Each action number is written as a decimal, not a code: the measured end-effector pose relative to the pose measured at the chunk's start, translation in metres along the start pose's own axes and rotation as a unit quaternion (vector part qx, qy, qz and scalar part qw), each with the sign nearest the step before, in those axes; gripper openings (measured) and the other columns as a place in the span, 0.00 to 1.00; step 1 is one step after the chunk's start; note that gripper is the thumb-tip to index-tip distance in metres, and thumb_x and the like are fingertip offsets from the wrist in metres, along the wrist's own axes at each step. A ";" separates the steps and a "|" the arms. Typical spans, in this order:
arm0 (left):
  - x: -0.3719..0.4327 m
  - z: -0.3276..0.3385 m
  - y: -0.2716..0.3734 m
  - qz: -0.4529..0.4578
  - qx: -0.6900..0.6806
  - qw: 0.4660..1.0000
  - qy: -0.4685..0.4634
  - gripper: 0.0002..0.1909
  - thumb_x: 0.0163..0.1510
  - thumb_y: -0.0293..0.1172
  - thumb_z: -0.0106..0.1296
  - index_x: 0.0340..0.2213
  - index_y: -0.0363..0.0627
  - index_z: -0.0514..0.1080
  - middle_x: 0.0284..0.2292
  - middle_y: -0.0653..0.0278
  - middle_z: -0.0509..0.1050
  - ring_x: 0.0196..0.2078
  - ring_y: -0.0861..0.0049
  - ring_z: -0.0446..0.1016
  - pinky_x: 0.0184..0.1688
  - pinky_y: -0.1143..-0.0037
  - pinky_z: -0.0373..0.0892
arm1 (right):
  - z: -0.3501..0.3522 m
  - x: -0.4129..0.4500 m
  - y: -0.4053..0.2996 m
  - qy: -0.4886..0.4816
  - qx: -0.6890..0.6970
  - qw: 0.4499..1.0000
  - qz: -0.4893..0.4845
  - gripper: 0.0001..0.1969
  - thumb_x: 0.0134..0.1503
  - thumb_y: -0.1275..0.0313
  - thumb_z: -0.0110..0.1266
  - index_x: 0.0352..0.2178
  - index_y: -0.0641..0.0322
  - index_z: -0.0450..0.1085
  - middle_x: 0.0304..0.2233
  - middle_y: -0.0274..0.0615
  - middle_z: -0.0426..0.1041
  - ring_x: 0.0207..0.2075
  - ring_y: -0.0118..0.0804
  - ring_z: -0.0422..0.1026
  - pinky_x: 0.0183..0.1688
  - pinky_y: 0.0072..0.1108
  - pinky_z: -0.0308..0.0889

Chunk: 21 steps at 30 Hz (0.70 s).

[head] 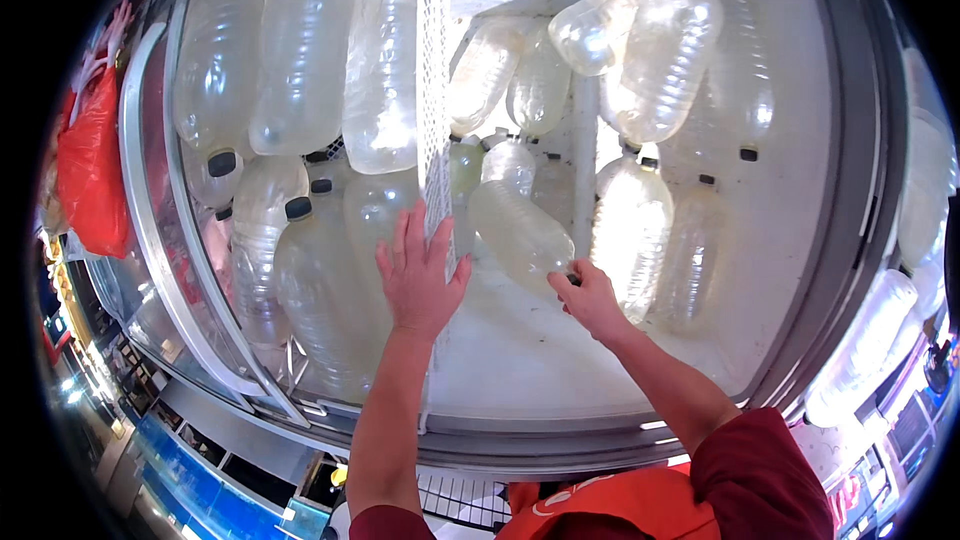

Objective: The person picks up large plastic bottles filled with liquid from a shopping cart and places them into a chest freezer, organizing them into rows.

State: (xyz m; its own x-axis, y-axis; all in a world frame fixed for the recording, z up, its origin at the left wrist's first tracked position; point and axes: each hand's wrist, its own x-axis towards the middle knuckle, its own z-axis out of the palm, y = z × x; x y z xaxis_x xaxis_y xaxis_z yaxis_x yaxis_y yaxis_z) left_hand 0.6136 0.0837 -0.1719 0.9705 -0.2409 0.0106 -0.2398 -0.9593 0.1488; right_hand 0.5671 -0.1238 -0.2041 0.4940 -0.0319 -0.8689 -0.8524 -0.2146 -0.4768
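Observation:
My right hand [589,298] grips the dark-capped neck of a large clear plastic bottle [521,236], which lies slanted inside a white chest freezer [517,390]. My left hand [422,270] rests with fingers spread at the white wire basket's mesh side [435,90], over the bottles in that basket; nothing is in its grasp. Several large ribbed bottles with black caps, among them one upper-left bottle [304,52] and one just left of my hand [319,300], fill the basket. More bottles [634,232] lie on the freezer floor to the right, beyond my right hand.
A curved glass lid with a pale frame [150,240] stands at the left. Beyond it hangs a red plastic bag [94,165]. The freezer's grey rim [814,202] bounds the right side, with further bottles [862,345] outside it. A raised ledge [586,165] crosses the freezer's inside.

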 end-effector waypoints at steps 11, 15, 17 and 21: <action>-0.021 0.058 0.165 -0.423 -0.881 0.078 -0.197 0.42 0.41 0.62 0.41 0.48 0.42 0.51 0.45 0.56 0.60 0.48 0.66 0.59 0.49 0.67 0.58 | -0.085 -0.121 -0.009 0.077 0.117 0.987 0.083 0.11 0.45 0.70 0.49 0.28 0.67 0.62 0.17 0.37 0.65 0.16 0.22 0.61 0.19 0.15 0.59; -0.025 0.055 0.171 -0.398 -0.876 0.137 -0.235 0.39 0.42 0.57 0.45 0.49 0.42 0.51 0.45 0.56 0.60 0.47 0.65 0.61 0.47 0.66 0.60 | -0.108 -0.141 0.021 0.055 0.080 0.995 0.039 0.14 0.45 0.69 0.51 0.31 0.67 0.60 0.18 0.36 0.67 0.20 0.23 0.66 0.23 0.16 0.62; -0.018 0.047 0.164 -0.396 -0.859 0.197 -0.257 0.38 0.42 0.54 0.47 0.49 0.42 0.51 0.45 0.57 0.60 0.46 0.65 0.61 0.47 0.67 0.61 | -0.129 -0.135 0.041 -0.087 -0.027 0.995 0.027 0.23 0.45 0.69 0.51 0.42 0.65 0.56 0.28 0.42 0.68 0.33 0.28 0.67 0.33 0.18 0.63; 0.007 0.029 0.164 -0.279 -0.840 0.379 -0.270 0.47 0.33 0.38 0.61 0.50 0.43 0.44 0.45 0.58 0.57 0.48 0.72 0.57 0.49 0.73 0.55 | -0.146 -0.095 0.008 -0.134 0.316 0.934 -0.098 0.45 0.40 0.68 0.57 0.54 0.62 0.35 0.50 0.45 0.51 0.50 0.36 0.53 0.47 0.22 0.55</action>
State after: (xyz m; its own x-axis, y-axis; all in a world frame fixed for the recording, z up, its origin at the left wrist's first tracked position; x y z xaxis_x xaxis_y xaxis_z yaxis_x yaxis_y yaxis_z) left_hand 0.5805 -0.0798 -0.1756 0.6030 -0.4993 -0.6222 0.7935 0.4561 0.4029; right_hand 0.5385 -0.2652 -0.1057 0.6625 0.2105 -0.7189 -0.7232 0.4301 -0.5404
